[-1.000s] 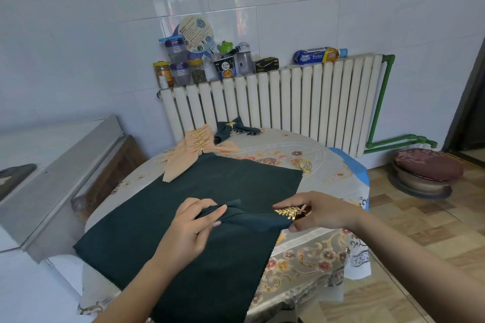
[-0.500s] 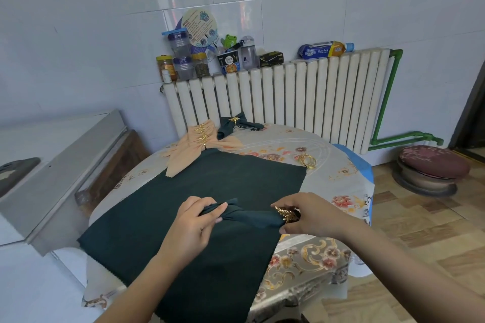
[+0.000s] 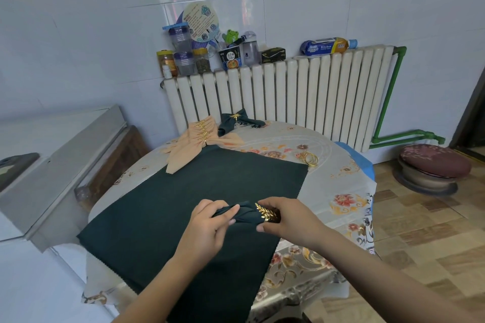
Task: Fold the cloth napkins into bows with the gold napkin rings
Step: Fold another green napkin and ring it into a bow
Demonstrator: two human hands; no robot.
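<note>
Gathered dark green napkin (image 3: pixel 245 215) is held betw. both hands, just above the flat dark green cloth (image 3: pixel 189 207) on the desk (image 3: pixel 341 191). Left hand (image 3: pixel 207 228) pinches its left end; right hand (image 3: pixel 286 217) grips the gold leaf ring (image 3: pixel 267 214) round its right end. Ring's far side and napkin tip hidden by fingers.

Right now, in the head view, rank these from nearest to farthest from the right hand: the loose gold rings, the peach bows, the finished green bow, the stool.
From the right hand:
1. Loose gold rings, on the table just beyond it.
2. Peach bows, far left of the table.
3. Finished green bow, behind them, by the radiator.
4. Stool, on the floor, right.
</note>
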